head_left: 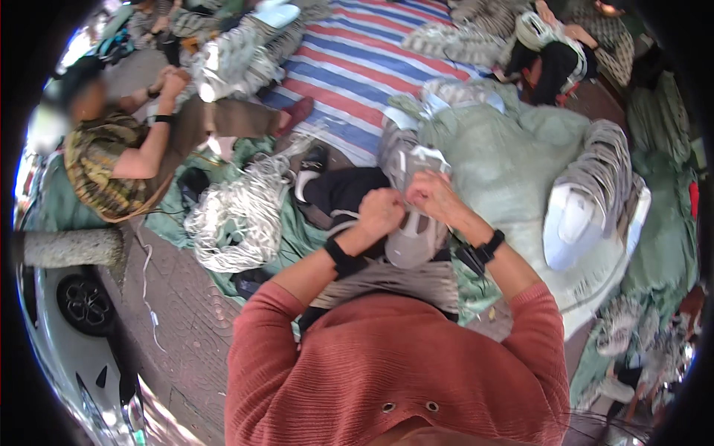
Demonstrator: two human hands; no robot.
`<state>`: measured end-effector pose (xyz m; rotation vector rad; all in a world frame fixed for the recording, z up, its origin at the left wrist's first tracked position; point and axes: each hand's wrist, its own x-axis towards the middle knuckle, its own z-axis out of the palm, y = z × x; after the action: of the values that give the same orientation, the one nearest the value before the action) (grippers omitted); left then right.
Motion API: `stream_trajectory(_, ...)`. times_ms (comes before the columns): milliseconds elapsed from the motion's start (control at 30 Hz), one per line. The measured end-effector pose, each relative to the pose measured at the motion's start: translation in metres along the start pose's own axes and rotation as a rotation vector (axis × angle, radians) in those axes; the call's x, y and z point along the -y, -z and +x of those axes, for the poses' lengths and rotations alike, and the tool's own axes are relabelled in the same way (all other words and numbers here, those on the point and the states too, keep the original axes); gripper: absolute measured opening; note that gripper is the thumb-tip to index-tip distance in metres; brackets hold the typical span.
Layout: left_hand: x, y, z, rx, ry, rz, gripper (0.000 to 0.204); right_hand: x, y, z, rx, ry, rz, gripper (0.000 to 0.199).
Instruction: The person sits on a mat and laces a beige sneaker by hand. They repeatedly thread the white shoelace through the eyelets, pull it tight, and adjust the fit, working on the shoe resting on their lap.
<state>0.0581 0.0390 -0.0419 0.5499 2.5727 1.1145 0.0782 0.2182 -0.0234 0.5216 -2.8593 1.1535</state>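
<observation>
A grey and white shoe upper (410, 247) lies in my lap, its rounded end toward my body. Above it, my left hand (381, 212) is closed, thumb and fingers pressed together. My right hand (434, 196) is closed too, almost meeting the left over the middle of the shoe upper. Whatever the fingers pinch is too small or hidden to make out. Just beyond my hands are more grey shoe uppers (396, 146). A heap of white shoelaces (236, 215) lies left of my knees on green cloth.
At right, a stack of nested shoe uppers (584, 195) rests on a pale green sack (498, 152). A co-worker (123, 152) sits at left beside a stone post (74, 247) and a parked car (71, 349). Ahead spreads a striped tarp (349, 63); another person (554, 56) sits far right.
</observation>
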Motion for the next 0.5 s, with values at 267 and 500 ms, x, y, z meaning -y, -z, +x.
stream_trajectory(267, -0.03, 0.042, 0.007, 0.052, -0.294, 0.384, 0.045, 0.019, 0.027, -0.001, 0.113, 0.237, -0.152, 0.004)
stream_trajectory(500, -0.017, 0.065, 0.042, 0.535, -0.36, 0.254, 0.034, 0.014, 0.03, 0.002, 0.149, 0.146, 0.08, 0.009)
